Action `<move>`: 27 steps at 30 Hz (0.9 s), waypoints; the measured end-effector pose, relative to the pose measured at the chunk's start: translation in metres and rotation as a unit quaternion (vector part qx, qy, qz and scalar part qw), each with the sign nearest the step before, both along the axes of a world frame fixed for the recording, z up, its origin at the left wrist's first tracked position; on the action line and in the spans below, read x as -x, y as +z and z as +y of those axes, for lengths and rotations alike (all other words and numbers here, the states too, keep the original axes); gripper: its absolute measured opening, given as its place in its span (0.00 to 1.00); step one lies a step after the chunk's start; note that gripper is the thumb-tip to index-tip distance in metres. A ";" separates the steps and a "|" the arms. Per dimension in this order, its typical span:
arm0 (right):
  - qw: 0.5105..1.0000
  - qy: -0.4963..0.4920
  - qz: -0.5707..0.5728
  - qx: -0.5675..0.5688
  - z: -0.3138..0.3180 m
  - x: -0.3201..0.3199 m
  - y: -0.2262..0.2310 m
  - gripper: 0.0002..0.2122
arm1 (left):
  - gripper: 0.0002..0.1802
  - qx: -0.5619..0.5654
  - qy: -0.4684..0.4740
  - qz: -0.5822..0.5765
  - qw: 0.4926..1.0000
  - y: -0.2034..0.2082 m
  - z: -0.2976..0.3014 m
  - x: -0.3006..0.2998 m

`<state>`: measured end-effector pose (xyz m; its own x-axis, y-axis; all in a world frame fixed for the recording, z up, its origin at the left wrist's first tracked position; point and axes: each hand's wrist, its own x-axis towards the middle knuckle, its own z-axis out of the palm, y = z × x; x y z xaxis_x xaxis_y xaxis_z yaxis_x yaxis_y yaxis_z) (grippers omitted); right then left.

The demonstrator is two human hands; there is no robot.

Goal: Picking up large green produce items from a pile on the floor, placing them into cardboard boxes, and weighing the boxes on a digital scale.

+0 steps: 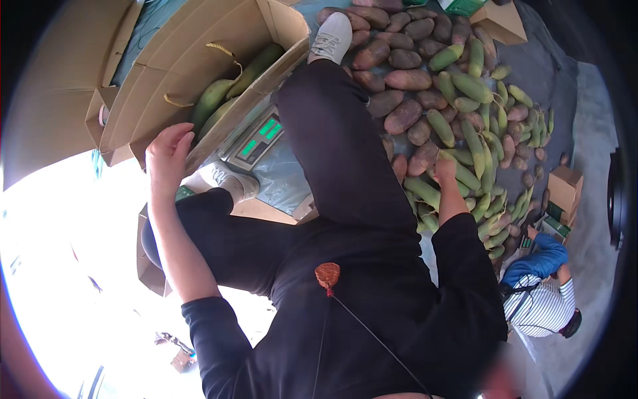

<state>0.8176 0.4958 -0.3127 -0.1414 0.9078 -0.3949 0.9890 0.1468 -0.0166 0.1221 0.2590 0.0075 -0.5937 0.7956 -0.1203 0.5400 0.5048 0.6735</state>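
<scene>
At far left, a tall sheet of plain brown cardboard (56, 83) rises beside the open cardboard box (163, 70), whose visible walls show no print I can read. The box has yellow rope handles (178, 101), and long green vegetables (214, 98) lie in it. The left hand (171, 154) is at the box's near edge, fingers bent; I cannot tell whether they pinch the cardboard. Just right of the box, a scale (247, 154) shows three small windows of lit green digits. One pale shoe (240, 185) is just below the scale; the other shoe (333, 34) stands higher up, and the dark-trousered raised leg (330, 126) blocks the way between scale and pile. A reddish-brown pendant (327, 275) hangs over the dark top. Beyond the leg spread dusky red vegetables (407, 80), then green vegetables (476, 150). The right hand (446, 171) is down among the green ones, its fingertips hidden, so I cannot tell what it pinches. Above the pile, a green-and-white carton (463, 6) bears marks too small to read. At far right, a co-worker in a striped top (541, 309) bends near a small brown box (565, 189)
</scene>
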 end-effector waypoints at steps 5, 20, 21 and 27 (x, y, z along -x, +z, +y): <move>0.995 -0.037 0.056 0.074 -0.011 0.050 -0.009 0.09 | 0.11 0.051 -0.010 0.064 0.997 0.022 -0.010 0.001; 0.735 -0.402 0.544 0.041 -0.010 0.189 0.164 0.05 | 0.10 0.027 -0.012 0.060 0.998 0.023 -0.006 -0.003; 0.720 -0.395 0.570 0.037 -0.007 0.192 0.168 0.06 | 0.10 0.029 -0.010 0.060 0.998 0.022 -0.006 -0.003; 0.578 -0.448 0.682 -0.019 0.008 0.205 0.206 0.05 | 0.10 0.016 -0.029 0.059 0.998 0.021 -0.008 0.000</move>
<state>0.6124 0.5034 -0.1067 0.2354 0.8621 -0.4487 -0.2600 -0.3890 -0.8838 0.1217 0.2514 0.0289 -0.5586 0.8258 -0.0778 0.6432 0.4905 0.5880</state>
